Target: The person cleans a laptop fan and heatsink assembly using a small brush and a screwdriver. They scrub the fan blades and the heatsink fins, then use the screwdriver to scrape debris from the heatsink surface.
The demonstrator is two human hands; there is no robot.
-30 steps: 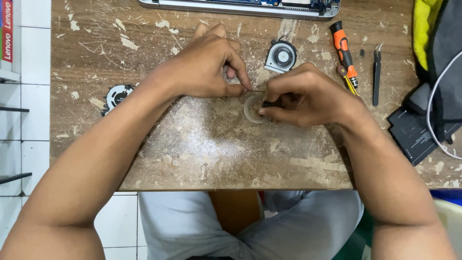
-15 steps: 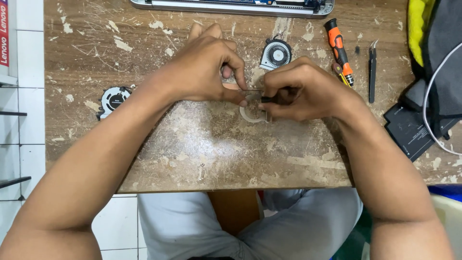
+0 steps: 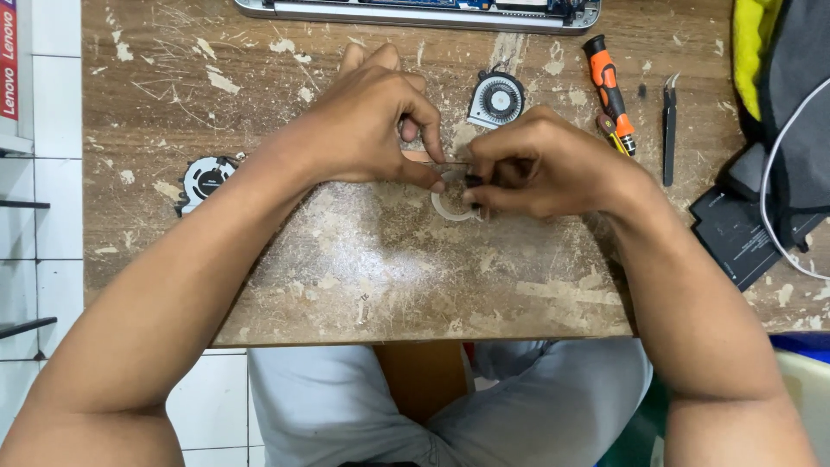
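Note:
My left hand [image 3: 372,125] and my right hand [image 3: 540,164] meet over the middle of a worn wooden table [image 3: 346,268]. Between their fingertips they pinch a thin strip of clear tape [image 3: 450,163], stretched level just above the table. Under the fingers lies a small whitish ring, a tape roll [image 3: 450,207], partly hidden by my right hand. A small dark bit shows at my right thumb; what it is cannot be told.
A small laptop fan [image 3: 497,98] lies just behind my hands, another fan [image 3: 207,179] at the left. An orange screwdriver [image 3: 608,86] and black tweezers [image 3: 669,130] lie at the right, beside a black flat part [image 3: 735,233] and a bag [image 3: 795,104]. A laptop [image 3: 415,10] lies along the far edge.
Both hands have lifted slightly off the tape ring and drawn the strip out between them. The ring now shows more beneath the fingers.

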